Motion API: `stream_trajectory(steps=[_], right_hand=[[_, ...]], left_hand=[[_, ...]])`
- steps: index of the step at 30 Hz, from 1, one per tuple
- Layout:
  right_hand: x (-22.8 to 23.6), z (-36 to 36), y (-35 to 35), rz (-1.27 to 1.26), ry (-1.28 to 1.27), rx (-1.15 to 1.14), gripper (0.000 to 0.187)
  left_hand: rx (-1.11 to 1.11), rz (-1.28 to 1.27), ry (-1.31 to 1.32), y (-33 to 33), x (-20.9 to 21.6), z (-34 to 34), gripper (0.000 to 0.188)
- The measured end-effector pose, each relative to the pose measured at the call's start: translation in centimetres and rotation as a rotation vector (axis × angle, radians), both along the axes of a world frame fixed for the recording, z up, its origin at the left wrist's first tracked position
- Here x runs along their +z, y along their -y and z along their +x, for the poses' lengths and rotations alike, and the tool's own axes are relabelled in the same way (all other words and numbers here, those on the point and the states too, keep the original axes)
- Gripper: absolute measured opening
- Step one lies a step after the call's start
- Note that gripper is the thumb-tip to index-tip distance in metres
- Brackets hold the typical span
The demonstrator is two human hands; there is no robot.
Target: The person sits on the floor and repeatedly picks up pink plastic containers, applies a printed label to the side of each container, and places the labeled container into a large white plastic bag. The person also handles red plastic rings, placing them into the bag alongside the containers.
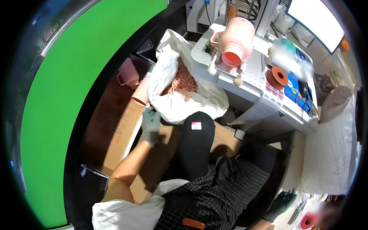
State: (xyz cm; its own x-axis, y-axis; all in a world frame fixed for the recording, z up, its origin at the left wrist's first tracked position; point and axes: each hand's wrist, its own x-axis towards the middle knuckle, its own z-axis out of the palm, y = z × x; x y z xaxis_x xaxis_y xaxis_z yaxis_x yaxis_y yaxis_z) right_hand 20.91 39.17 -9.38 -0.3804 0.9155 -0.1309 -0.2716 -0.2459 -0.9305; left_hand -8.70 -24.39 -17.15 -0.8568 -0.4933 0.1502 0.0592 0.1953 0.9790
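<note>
My left hand (151,124), in a grey-green glove, reaches up beside the cardboard box (119,134), its fingers stretched and apart. Just beyond the fingertips a pink cylinder (142,92) leans over the box's edge, its rim toward me; whether a finger touches it I cannot tell. Inside the box lies a pink jug (129,73) with a handle. Down at the lower right, my right hand (281,204) wears a dark green glove, its fingers extended over a pale surface with nothing visible in them. A blurred reddish-white thing (324,215) is close by.
A white sack (165,50) with pink shavings (183,82) stands before my knees. Another pink jug (235,40) lies on the perforated metal worktop (255,73), near a reddish-brown ring (277,77). A green curved surface (50,126) bounds the left; a white bag (326,161) hangs right.
</note>
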Motion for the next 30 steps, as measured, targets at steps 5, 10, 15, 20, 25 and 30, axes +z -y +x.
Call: stream_trajectory(steps=[5,10,15,20,25,30], right_hand=[[2.0,-7.9,12.2,0.187,0.171,0.224,0.038],[2.2,-7.8,12.5,0.262,0.256,0.363,0.033],[2.2,-9.2,13.4,0.5,0.392,0.376,0.026],[5.2,-12.8,19.0,0.533,0.389,0.368,0.023],[7.7,-14.1,23.2,0.717,0.286,0.682,0.024],[8.6,-15.4,24.4,0.183,-0.201,1.022,0.101]], left_hand=[[0.528,0.121,0.471,18.4,-19.2,-8.7,0.07],[0.522,0.2,0.571,26.1,-28.3,-18.4,0.094],[0.537,-0.483,1.005,31.1,-24.8,-21.0,0.077],[0.591,0.189,0.293,23.3,-11.8,-7.4,0.039],[0.442,-0.019,-0.058,8.5,5.9,10.1,0.038],[-0.043,-0.199,0.058,-0.8,12.6,17.0,0.039]])
